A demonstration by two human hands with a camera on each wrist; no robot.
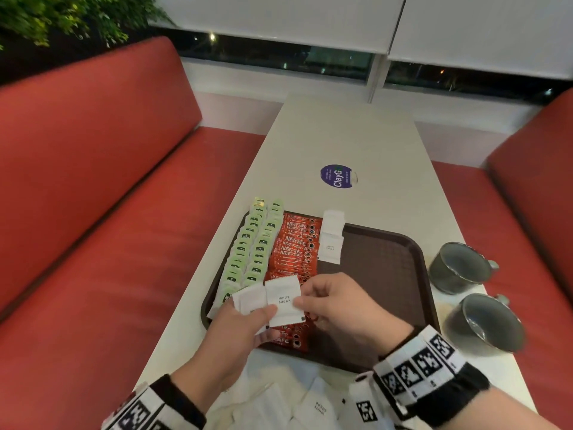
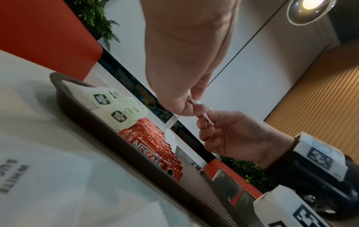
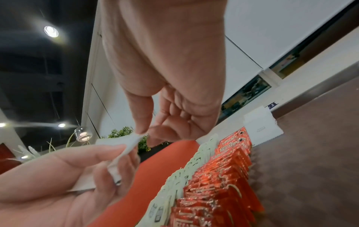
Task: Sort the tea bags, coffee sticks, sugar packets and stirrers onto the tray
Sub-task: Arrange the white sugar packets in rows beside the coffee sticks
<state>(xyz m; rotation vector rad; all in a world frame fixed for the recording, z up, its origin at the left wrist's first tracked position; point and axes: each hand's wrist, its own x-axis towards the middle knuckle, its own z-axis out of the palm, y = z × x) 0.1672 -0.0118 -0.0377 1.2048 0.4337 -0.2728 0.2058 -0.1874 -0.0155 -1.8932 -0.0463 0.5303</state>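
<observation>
White paper sugar packets (image 1: 268,302) are being held above the near left part of the brown tray (image 1: 387,268), over the near end of the red coffee sticks (image 1: 294,246). Left hand (image 1: 235,333) is gripping a small fan of them, thumb on top and fingers curled beneath; right hand (image 1: 338,305) is pinching the right edge of the front packet (image 1: 283,301) between thumb and forefinger, other fingers loosely curled. Judgement: the step is peeling one packet off the fan to add to the sugar row (image 1: 331,240) lying at the far middle of the tray, just right of the coffee. To do it well, the pinch should be taking a single sheet only, and the left thumb should be pressing the rest back. Front packet is standing nearly face-up toward the head camera, printed text upright, long axis running near to far with a slight tilt; that is matching the row's direction, so little turning seems needed. Green tea bags (image 1: 251,249) are filling two columns at far left. More packets (image 1: 316,408) are lying loose on the table (image 1: 356,135) at the near edge.
</observation>
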